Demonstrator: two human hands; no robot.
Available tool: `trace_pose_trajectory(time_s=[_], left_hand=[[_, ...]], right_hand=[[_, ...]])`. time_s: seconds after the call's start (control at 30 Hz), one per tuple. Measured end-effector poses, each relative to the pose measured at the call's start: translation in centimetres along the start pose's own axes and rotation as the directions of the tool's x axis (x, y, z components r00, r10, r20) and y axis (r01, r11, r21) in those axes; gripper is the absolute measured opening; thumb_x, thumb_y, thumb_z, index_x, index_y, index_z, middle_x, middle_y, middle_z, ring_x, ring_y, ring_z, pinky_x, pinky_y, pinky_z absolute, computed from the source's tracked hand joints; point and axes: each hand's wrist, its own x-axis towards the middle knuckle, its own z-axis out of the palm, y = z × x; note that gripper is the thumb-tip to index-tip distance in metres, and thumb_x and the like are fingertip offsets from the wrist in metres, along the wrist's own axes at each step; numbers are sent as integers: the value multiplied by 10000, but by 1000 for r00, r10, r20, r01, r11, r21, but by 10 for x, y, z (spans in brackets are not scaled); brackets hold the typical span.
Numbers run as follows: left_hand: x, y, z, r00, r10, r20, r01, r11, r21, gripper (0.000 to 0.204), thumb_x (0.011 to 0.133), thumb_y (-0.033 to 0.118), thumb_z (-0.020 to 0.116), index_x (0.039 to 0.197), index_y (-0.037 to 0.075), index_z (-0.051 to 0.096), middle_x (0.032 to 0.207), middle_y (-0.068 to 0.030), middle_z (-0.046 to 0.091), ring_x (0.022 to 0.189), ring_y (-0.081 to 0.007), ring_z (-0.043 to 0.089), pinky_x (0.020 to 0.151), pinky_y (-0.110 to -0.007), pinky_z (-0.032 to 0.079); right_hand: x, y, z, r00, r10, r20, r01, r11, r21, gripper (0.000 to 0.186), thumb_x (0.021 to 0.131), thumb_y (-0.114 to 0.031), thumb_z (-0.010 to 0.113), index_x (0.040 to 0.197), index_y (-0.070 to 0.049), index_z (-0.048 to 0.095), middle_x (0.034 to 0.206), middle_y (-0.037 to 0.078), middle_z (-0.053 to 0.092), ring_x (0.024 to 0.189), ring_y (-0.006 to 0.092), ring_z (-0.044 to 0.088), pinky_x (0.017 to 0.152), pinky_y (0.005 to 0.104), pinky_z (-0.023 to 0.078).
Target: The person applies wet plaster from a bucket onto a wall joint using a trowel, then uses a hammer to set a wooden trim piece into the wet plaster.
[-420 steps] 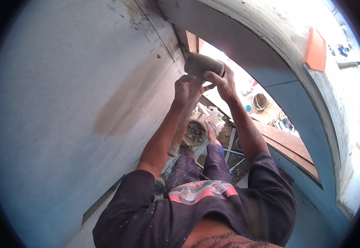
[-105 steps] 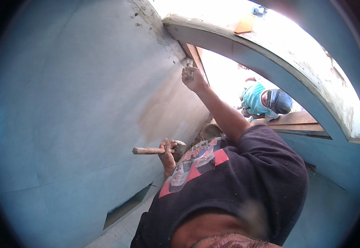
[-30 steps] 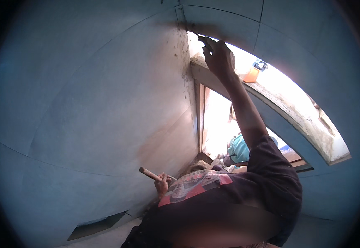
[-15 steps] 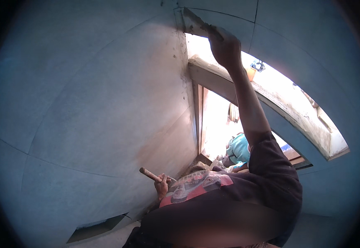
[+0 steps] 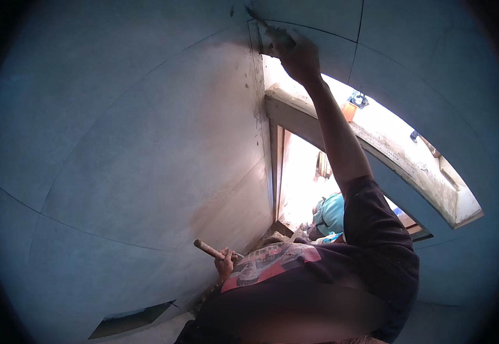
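Observation:
High up in the corner, my right hand [image 5: 302, 56] is closed around a dark, narrow-ended thing [image 5: 280, 36] whose kind I cannot make out. Its thin tip reaches the angle where the pale wall [image 5: 146, 149] meets the tiled surface above the opening. Low down, close to my body, my left hand [image 5: 224, 266] grips a tool with a round wooden handle [image 5: 208, 249]. A thin metal neck shows past the fingers; the tool's working end is hidden against my shirt.
A bright opening with a pale frame bar [image 5: 301, 117] lies under my right arm. Through it, a person in turquoise clothing [image 5: 331, 213] shows below, and an orange object [image 5: 349, 111] sits on a ledge. A dark rectangular recess [image 5: 132, 320] is low in the left wall.
My right hand has shifted slightly left, and the dark thing's tip now sits further into the upper corner. My left hand keeps its grip, almost unmoved.

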Motion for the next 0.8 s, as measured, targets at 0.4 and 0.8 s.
trace_pose_trajectory(time_s=[0.4,0.8], left_hand=[[-6,16,4,999,38,1,-38,997,68,203,968,140,613,1071,-35,618,831,-89,692,645,-130,655,602,-257,515],[-7,22,12,999,53,-12,-52,997,53,167,974,134,607,1010,-28,622,822,-97,692,661,-136,660,646,-260,546]], right_hand=[[-16,7,-12,975,-132,180,168,965,-202,299,899,-213,639,1166,-78,642,941,183,678,872,378,654,769,461,531],[19,-29,-58,872,95,480,142,889,-435,452,907,-449,622,1178,-88,639,1002,161,686,891,331,686,752,460,556]])
